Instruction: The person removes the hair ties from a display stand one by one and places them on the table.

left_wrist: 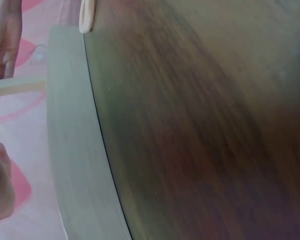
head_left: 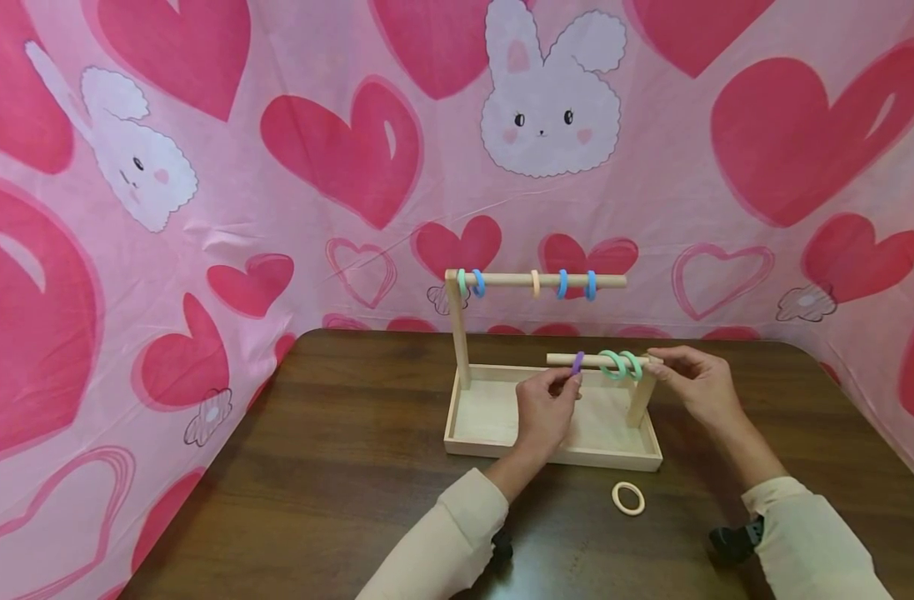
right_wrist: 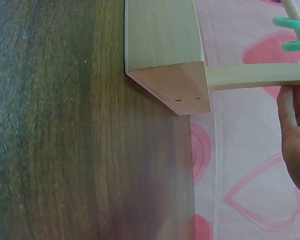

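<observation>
A wooden rack has a lower bar (head_left: 558,359) on a short right post (head_left: 640,403). My left hand (head_left: 542,414) pinches a purple ring (head_left: 578,362) between thumb and fingers; the ring is around the bar near its free left end. Two mint green rings (head_left: 612,365) hang farther right on that bar. At the post's top, my right hand (head_left: 702,385) grips the corner where bar and post meet. The right wrist view shows its fingers (right_wrist: 288,111) against the post. In the left wrist view, the left hand (left_wrist: 0,187) is cut off and its ring is hidden.
Behind, an upper bar (head_left: 505,280) on a taller left post (head_left: 459,333) carries mint, blue and peach rings. Both posts stand in a shallow wooden tray (head_left: 554,453). A plain wooden ring (head_left: 616,500) lies on the brown table (head_left: 337,467) before it. Pink heart-print cloth hangs behind.
</observation>
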A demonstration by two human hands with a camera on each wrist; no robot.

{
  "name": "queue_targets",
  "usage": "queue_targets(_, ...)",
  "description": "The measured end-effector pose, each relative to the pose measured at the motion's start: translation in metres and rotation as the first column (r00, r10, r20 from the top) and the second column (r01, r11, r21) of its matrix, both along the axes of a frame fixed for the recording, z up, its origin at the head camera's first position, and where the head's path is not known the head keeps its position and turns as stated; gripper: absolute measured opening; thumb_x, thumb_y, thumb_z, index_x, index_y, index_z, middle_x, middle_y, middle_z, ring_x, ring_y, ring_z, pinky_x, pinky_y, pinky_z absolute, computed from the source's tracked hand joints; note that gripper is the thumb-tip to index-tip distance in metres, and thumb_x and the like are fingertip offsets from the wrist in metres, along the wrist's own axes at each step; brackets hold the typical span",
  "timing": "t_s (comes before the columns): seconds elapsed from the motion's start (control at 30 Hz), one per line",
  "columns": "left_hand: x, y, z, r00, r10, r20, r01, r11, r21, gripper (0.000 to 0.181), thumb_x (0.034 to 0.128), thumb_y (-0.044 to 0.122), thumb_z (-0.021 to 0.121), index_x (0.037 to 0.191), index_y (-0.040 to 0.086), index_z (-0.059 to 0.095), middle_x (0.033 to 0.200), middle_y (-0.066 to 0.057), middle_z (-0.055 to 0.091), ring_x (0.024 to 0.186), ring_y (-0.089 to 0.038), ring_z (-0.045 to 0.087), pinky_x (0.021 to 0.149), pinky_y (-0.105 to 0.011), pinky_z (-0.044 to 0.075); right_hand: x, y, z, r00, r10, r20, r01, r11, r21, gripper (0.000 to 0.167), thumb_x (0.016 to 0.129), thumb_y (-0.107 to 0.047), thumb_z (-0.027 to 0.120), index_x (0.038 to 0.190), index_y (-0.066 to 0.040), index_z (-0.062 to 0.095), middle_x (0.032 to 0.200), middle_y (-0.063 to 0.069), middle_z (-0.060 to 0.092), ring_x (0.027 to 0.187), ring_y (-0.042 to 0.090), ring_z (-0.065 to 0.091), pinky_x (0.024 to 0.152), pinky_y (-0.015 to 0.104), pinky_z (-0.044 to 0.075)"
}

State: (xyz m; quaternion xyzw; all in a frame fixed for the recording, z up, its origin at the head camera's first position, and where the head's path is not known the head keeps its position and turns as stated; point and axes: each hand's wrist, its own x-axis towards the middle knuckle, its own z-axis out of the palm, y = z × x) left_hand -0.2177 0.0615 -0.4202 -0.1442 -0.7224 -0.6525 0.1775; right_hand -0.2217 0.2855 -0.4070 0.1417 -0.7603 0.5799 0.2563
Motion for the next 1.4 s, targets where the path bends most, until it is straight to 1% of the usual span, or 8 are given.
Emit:
queue_targets(0.23, -0.003, -0.006, 0.000, 1.000, 0.015, -0.021, -0.016, 0.999, -0.034, 0.010, 0.0918, 0.006, 0.073, 0.096, -0.001, 0.078, 0.076, -0.017, 0.076, 0.062, 0.001, 0.064, 0.058, -0.012, 0.051, 0.001, 0.000, 0.000, 0.999, 0.038, -0.003, -0.038, 0.998, -0.041, 0.025, 0.087, 0.016, 0.068, 0.105, 0.001, 0.077, 0.095, -0.026, 0.075, 0.083, -0.011, 0.067, 0.072, 0.006, 0.052)
queue_targets(0.4, -0.003, -0.010, 0.001, 1.000, 0.021, -0.018, -0.022, 0.998, -0.051, 0.011, 0.0923, 0.008, 0.073, 0.096, -0.001, 0.078, 0.076, -0.015, 0.077, 0.062, 0.000, 0.064, 0.059, -0.012, 0.051, 0.002, 0.000, 0.000, 1.000, 0.014, 0.000, -0.014, 1.000, -0.017, 0.024, 0.087, 0.015, 0.069, 0.105, 0.002, 0.076, 0.093, -0.027, 0.074, 0.081, -0.012, 0.066, 0.070, 0.006, 0.052)
queue_targets(0.53, -0.002, -0.013, 0.001, 1.000, 0.016, -0.004, -0.016, 0.999, -0.039, 0.012, 0.0924, 0.009, 0.073, 0.096, 0.000, 0.078, 0.077, -0.015, 0.077, 0.063, 0.002, 0.063, 0.060, -0.013, 0.052, 0.002, 0.000, 0.000, 1.000, -0.011, 0.009, 0.011, 1.000, 0.004, 0.023, 0.087, 0.014, 0.070, 0.107, 0.004, 0.075, 0.088, -0.028, 0.073, 0.078, -0.011, 0.064, 0.069, 0.007, 0.051)
queue_targets(0.6, -0.002, -0.013, 0.001, 1.000, 0.015, 0.001, -0.015, 0.999, -0.030, 0.012, 0.0922, 0.010, 0.074, 0.096, 0.000, 0.079, 0.077, -0.015, 0.077, 0.062, 0.003, 0.063, 0.059, -0.013, 0.052, 0.002, 0.000, -0.001, 1.000, -0.013, 0.012, 0.013, 1.000, 0.010, 0.023, 0.087, 0.013, 0.070, 0.108, 0.003, 0.075, 0.090, -0.029, 0.073, 0.079, -0.011, 0.065, 0.070, 0.006, 0.051)
queue_targets(0.87, -0.002, -0.018, 0.003, 1.000, 0.013, 0.028, -0.012, 1.000, -0.009, 0.013, 0.0914, 0.012, 0.075, 0.095, 0.000, 0.079, 0.077, -0.016, 0.077, 0.062, 0.005, 0.060, 0.059, -0.014, 0.052, 0.002, 0.000, -0.001, 1.000, 0.019, 0.020, -0.018, 0.999, -0.028, 0.023, 0.088, 0.013, 0.069, 0.106, 0.001, 0.076, 0.096, -0.028, 0.074, 0.083, -0.012, 0.067, 0.073, 0.006, 0.052)
queue_targets(1.03, -0.002, -0.022, 0.004, 0.999, 0.018, 0.039, -0.018, 1.000, 0.000, 0.011, 0.0908, 0.009, 0.075, 0.095, -0.001, 0.078, 0.077, -0.017, 0.077, 0.061, 0.004, 0.060, 0.059, -0.014, 0.052, 0.001, 0.000, -0.002, 0.999, 0.022, 0.032, -0.021, 0.999, -0.039, 0.024, 0.088, 0.012, 0.069, 0.105, -0.001, 0.077, 0.094, -0.027, 0.075, 0.082, -0.011, 0.067, 0.072, 0.006, 0.052)
queue_targets(1.27, -0.004, -0.026, 0.007, 0.999, 0.018, 0.050, -0.019, 1.000, 0.017, 0.013, 0.0926, 0.008, 0.073, 0.096, -0.003, 0.077, 0.079, -0.023, 0.075, 0.062, 0.001, 0.063, 0.057, -0.015, 0.050, 0.001, 0.000, 0.000, 0.999, -0.006, 0.031, 0.006, 1.000, -0.003, 0.022, 0.088, 0.011, 0.069, 0.107, 0.002, 0.076, 0.096, -0.031, 0.073, 0.085, -0.013, 0.067, 0.074, 0.005, 0.052)
queue_targets(1.4, -0.005, -0.027, 0.009, 0.998, 0.025, 0.059, -0.026, 0.999, 0.020, 0.014, 0.0935, 0.009, 0.072, 0.097, -0.003, 0.077, 0.080, -0.020, 0.076, 0.064, -0.002, 0.065, 0.058, -0.014, 0.049, 0.001, 0.000, 0.000, 0.999, -0.015, 0.031, 0.014, 1.000, 0.017, 0.022, 0.088, 0.011, 0.070, 0.107, 0.002, 0.076, 0.096, -0.032, 0.072, 0.085, -0.013, 0.066, 0.074, 0.005, 0.051)
